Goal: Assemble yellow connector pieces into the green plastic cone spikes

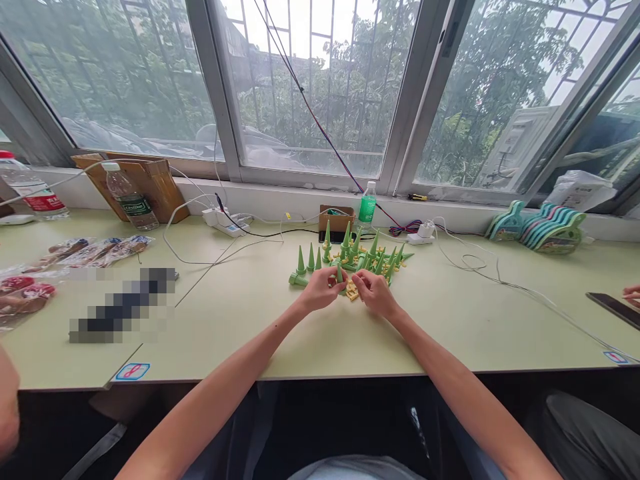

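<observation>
My left hand point(320, 289) is closed on a green plastic spike point(339, 273), its cone pointing up between the fingers. A short gap to the right, my right hand point(376, 292) has its thumb and fingers pinched together. Whatever they hold, if anything, is too small to make out. Small yellow plastic pieces point(353, 291) lie on the table between the two hands. Behind them stands a cluster of green spikes point(346, 245), several upright and some lying down, with yellow parts among them. One green spike point(299, 280) lies on its side left of my left hand.
Behind the spikes are a small brown box point(336, 223) and a green bottle point(367, 203). White cables point(480, 263) cross the table point(240, 327). Bagged items point(85, 253) lie left; teal-handled items point(550, 227) stand right. Another person's hand point(633, 295) is near a phone point(613, 309).
</observation>
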The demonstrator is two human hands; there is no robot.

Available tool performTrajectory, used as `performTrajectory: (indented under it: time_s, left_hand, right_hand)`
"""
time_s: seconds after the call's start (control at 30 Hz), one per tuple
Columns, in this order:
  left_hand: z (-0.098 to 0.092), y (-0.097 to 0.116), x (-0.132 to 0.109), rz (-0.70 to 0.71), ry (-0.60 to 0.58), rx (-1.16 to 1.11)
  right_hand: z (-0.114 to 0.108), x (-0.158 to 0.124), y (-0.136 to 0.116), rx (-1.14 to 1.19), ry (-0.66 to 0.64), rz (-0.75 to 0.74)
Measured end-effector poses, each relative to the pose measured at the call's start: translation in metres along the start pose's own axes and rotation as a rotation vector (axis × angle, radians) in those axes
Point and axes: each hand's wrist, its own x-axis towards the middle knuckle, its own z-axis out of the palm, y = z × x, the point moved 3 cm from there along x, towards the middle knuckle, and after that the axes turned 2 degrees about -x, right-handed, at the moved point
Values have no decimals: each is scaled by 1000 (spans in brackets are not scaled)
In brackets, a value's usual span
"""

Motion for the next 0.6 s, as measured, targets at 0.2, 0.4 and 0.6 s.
performTrajectory:
  time_s: [0.2,0.4,0.6]
  left_hand:
    - [0,0,-1,5,-9,-11]
    - [1,2,-1,3,-27,-10]
    - [-1,0,0,0,19,-22]
  right_hand:
    - [3,-1,1,15,-62,-25]
    - [2,2,4,-51,-3,-33]
    - [1,0,-1,41,-51,7]
